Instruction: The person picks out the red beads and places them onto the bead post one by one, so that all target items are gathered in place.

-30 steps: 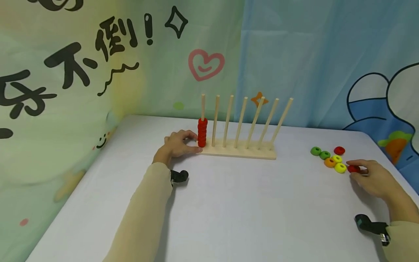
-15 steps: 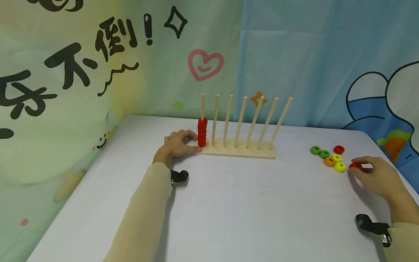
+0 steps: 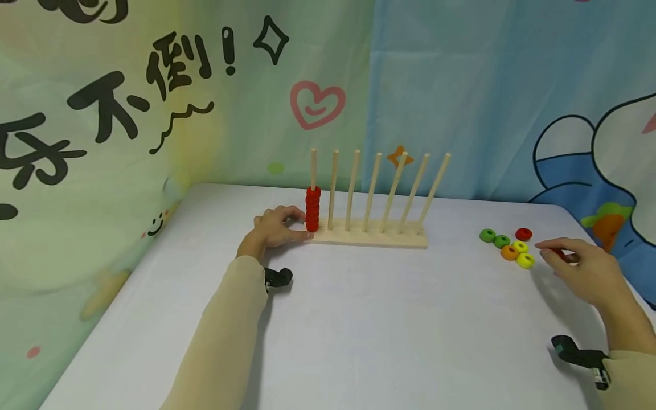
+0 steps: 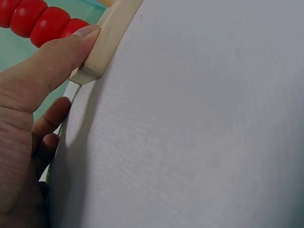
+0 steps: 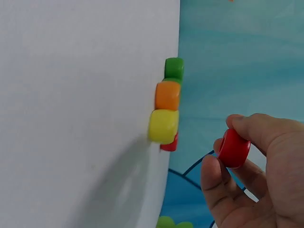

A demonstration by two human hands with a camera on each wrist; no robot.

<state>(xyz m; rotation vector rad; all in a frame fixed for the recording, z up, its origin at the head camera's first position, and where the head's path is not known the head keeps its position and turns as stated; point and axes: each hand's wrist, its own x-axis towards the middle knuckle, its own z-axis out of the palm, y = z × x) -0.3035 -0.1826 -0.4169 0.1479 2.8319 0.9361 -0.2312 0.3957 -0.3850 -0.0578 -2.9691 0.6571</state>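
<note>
In the head view a wooden peg rack stands toward the back of the table, with a row of several upright pegs. Red beads are stacked on its leftmost peg; the other pegs are bare. My left hand holds the rack's left end, and in the left wrist view the thumb presses on the base beside the red beads. Over on the right, my right hand is raised above the table. Its thumb and fingers pinch a red bead, seen plainly in the right wrist view.
Loose beads lie left of my right hand: green ones, an orange one, yellow ones and a red one. White cloth covers the table. A printed curtain hangs behind its back edge.
My right hand has lifted the red bead off the table, away from beside the yellow bead. My left hand keeps its place on the rack; the head view has shifted slightly.
</note>
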